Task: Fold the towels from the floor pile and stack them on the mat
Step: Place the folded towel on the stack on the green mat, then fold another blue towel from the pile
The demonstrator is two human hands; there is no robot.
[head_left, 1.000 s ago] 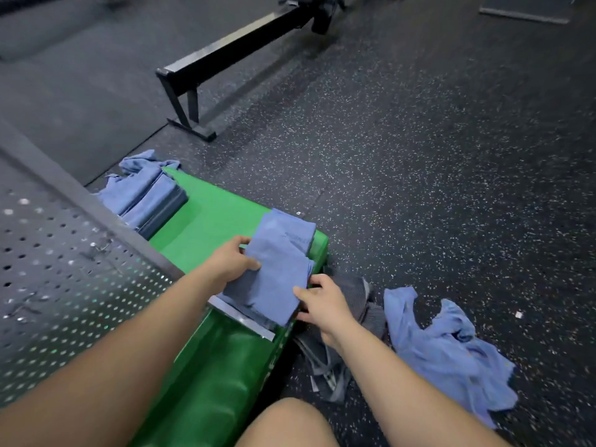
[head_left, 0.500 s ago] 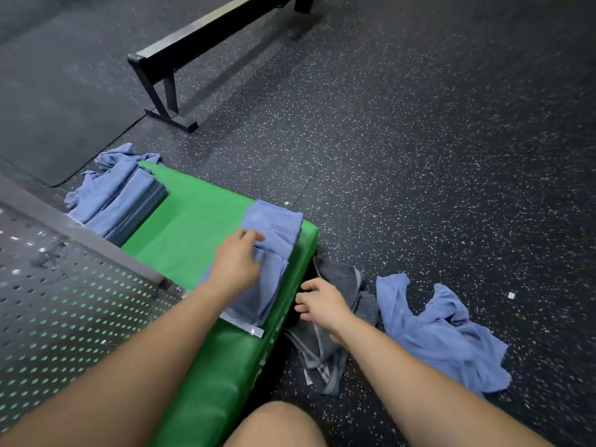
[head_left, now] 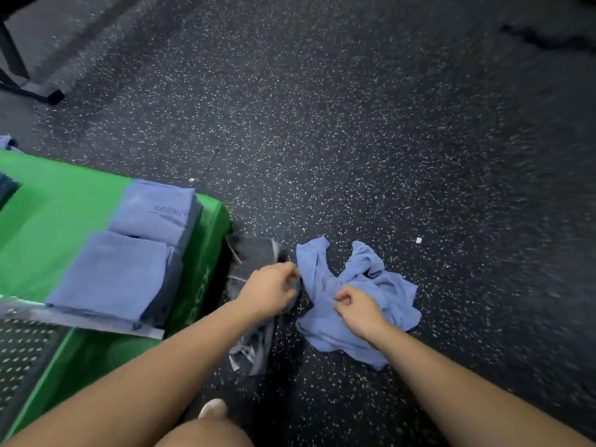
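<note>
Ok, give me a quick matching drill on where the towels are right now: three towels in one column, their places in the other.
1 grey towel
2 crumpled blue towel
3 folded blue towels

A on top of the green mat
B on the floor, against the mat's side
C on the floor, right of the grey towel

Pairs: 1-B, 2-C, 3-A.

gym, speckled black rubber floor (head_left: 354, 124), green padded mat (head_left: 64, 204), black equip. frame foot (head_left: 30, 90), folded towel (head_left: 154, 214) w/ "tness" print
</note>
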